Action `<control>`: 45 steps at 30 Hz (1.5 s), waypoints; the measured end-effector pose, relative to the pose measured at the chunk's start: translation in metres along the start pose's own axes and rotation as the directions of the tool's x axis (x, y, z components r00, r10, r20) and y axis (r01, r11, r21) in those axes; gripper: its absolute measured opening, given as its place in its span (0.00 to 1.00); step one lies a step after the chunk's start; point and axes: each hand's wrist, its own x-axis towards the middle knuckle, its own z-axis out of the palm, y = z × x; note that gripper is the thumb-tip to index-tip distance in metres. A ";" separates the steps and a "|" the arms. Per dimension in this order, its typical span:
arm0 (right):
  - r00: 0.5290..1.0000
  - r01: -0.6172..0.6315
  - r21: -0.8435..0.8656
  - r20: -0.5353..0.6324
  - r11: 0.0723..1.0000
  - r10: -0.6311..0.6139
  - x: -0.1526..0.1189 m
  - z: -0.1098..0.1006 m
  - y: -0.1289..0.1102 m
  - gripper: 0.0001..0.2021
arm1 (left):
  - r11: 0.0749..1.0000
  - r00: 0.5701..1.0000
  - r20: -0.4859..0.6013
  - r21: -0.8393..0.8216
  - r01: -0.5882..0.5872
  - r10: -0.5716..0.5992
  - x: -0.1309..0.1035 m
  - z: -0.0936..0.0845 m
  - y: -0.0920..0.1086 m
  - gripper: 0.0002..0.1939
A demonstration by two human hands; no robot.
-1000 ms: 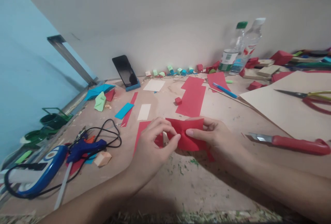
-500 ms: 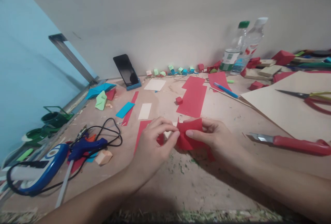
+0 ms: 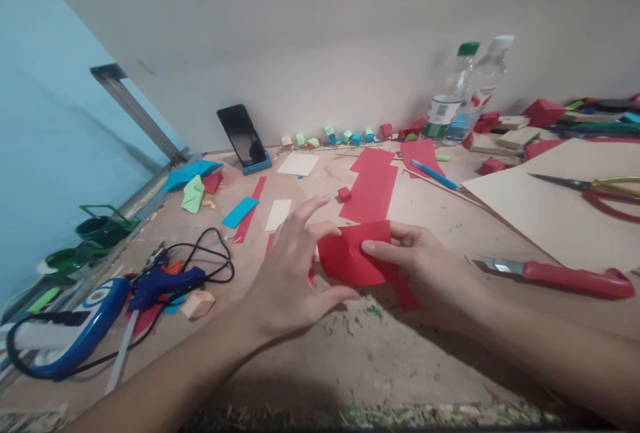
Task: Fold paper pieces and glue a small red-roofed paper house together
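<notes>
We look down on a tabletop (image 3: 415, 359) strewn with paper pieces and, along the near edge, fine green and straw-coloured scraps. The folded red paper (image 3: 347, 259) sits near the middle of the scene, between the two hands. Right hand (image 3: 425, 256): we see its grip closed on the paper's right side, thumb flat on the near face, fingers behind. Left hand (image 3: 295, 276): grip parted, thumb and fingers spread wide at the paper's left edge; whether a fingertip touches it, we cannot tell.

Beyond the hands we note a red sheet (image 3: 370, 196) lying flat, a small red cube (image 3: 344, 195) just beside its left edge. Farther left, a blue strip (image 3: 241, 212) overlaps a red strip (image 3: 253, 205), with a cream card (image 3: 279, 215) to their right. At far left a phone (image 3: 243, 136) leans upright in a blue stand (image 3: 257, 163).

On the near left we find a blue glue gun (image 3: 165, 284) amid its looped black cable (image 3: 233, 265). To the right lies a red-handled knife (image 3: 575, 279), blade towards the right hand; beyond it, scissors (image 3: 583, 183) rest on a large cream sheet (image 3: 525, 216).
</notes>
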 end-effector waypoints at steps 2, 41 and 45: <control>1.000 -0.009 -0.001 0.002 1.000 0.009 0.000 0.000 -0.001 0.13 | 0.990 0.994 0.096 0.120 -0.069 0.057 0.000 -0.003 -0.001 0.35; 0.981 0.162 -0.155 0.128 0.975 -0.143 0.005 -0.010 -0.002 0.21 | 0.772 0.932 0.081 -0.537 0.340 -0.354 0.002 0.009 -0.006 0.04; 0.986 0.129 -0.181 0.130 0.975 -0.106 0.002 -0.005 -0.006 0.19 | 0.750 0.904 0.016 -0.551 0.364 -0.427 0.002 0.011 -0.007 0.04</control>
